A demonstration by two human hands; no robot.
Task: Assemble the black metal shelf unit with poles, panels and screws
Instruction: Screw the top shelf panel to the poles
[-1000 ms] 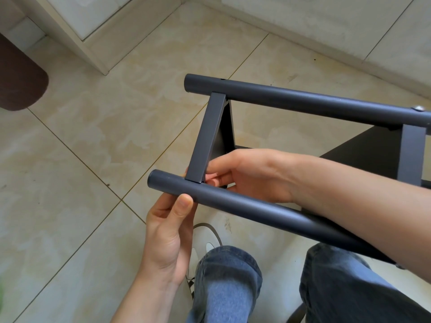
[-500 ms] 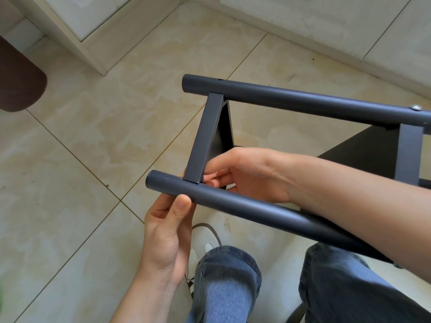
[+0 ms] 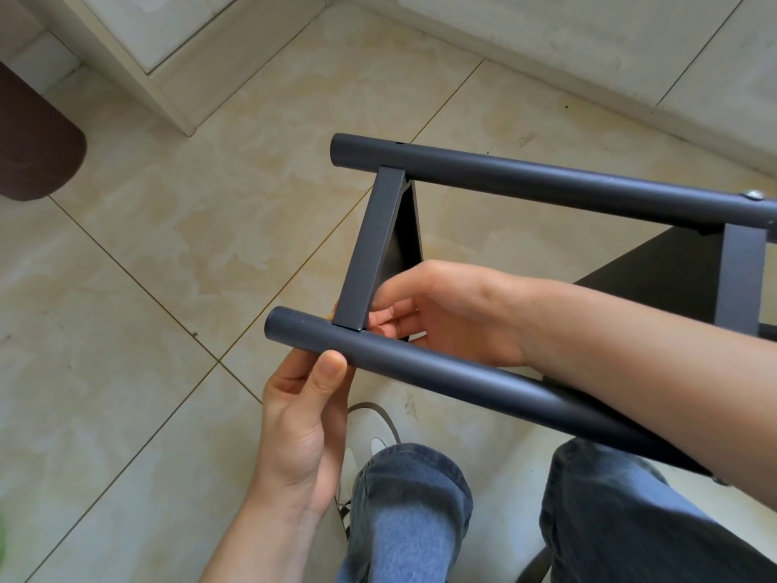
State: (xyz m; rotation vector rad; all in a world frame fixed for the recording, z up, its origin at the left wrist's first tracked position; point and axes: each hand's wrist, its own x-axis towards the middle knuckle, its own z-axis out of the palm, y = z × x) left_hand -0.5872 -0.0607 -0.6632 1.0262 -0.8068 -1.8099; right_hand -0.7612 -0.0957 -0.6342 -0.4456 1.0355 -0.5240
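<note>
Two black poles run across the head view, held above a beige tiled floor (image 3: 168, 267). The near pole (image 3: 420, 372) slants from its capped end left of centre down toward the right, passing under the right forearm. The far pole (image 3: 546, 178) lies roughly parallel to it higher up and carries a silver screw (image 3: 752, 195) near the right edge. Between the poles, near their left ends, a black panel (image 3: 374, 250) spans edge-on, its lower corner touching the near pole. A second panel (image 3: 740, 279) joins the far pole at the right.

Reaching up from below, the left hand (image 3: 302, 427) has a grip on the near pole close to its capped end, thumb pressed on the near side and fingers passing behind. The right hand (image 3: 445, 309) comes in from the right between the poles; its fingertips are curled at the panel's lower corner, pinching something there that is too hidden to name.

Blue jeans (image 3: 412, 511) cover both knees at the bottom, with a white shoe (image 3: 374, 439) just beyond the left knee. A dark brown rounded object (image 3: 33, 149) sits at the left edge.
</note>
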